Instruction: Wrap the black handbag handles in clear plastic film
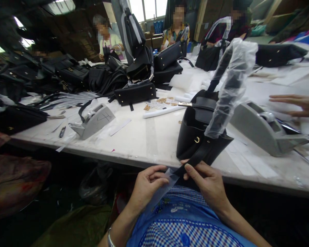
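Strap: here it is, the bare strap, running from the bag off the near edge of the counter to the hands; its long axis slants from far right to near left.
Film: the clear film carries on along nearly the same line, near left of the strap's end; whether that end sits inside it or only under it, I cannot tell.
Right grip: the right grip is closed, thumb over fingers, pinching the strap, and it is the one nearer the bag.
Left grip: the left grip is closed too, thumb and fingertips on the film, just beside the strap's end, so the two grips face each other across it.
Bag: one at work, upright near the counter's edge, with one wrapped handle arching over its right side.
Dispensers: two of them, the left dispenser well apart from the bag, the right dispenser just beside it.
Small things: one cutter at the left, one paper roll beyond the bag's left side.
Bag pile: far left, black bags heaped too thickly to count.
Co-workers: three clear on the far side, and one co-worker's hand, open, over at the right.
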A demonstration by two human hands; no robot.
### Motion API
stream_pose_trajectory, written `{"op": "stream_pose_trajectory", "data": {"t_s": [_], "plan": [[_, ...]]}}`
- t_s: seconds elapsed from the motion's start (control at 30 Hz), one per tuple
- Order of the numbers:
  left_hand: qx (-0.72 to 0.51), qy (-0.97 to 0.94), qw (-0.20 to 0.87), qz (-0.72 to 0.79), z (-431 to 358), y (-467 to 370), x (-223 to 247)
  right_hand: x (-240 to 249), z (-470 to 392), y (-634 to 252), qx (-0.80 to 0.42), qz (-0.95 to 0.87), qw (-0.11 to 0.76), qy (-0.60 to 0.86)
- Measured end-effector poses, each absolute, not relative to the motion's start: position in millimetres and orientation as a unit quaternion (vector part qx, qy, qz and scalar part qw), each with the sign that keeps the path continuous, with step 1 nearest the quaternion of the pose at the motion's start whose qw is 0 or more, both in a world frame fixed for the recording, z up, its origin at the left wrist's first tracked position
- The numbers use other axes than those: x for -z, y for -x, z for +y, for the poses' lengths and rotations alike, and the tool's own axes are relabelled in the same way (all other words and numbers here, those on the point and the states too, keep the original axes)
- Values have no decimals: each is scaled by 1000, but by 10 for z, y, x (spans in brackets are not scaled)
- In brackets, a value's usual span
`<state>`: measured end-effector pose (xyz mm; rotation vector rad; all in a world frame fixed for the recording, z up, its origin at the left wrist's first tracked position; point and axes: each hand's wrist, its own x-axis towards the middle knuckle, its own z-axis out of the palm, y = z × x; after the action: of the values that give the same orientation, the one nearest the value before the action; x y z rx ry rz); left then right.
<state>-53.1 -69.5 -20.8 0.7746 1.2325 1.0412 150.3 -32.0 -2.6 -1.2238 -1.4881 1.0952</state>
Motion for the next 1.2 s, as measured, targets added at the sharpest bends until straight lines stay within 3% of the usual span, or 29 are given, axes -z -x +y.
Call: {"op": "stream_pose_trajectory", "data": {"t_s": [0.17, 0.4, 0.7, 1.07, 1.2], "plan": [[-500, -327, 622, 506, -569, 338, 167, -12, -306, -1475, -416, -626, 442, 490], [-533, -340, 625, 458, -318, -10, -65, -172, -340, -1705, -290, -659, 441, 535], [-574, -403, 575, 422, -5, -296, -316, -366, -197, -1830, -464, -567, 419, 536], [-530, -410, 587, 454, -317, -293, 20, -374, -163, -1712, -446, -546, 428, 565], [-567, -423, 531, 467, -361, -290, -39, -375, -151, -1684, -466, -542, 434, 548]]}}
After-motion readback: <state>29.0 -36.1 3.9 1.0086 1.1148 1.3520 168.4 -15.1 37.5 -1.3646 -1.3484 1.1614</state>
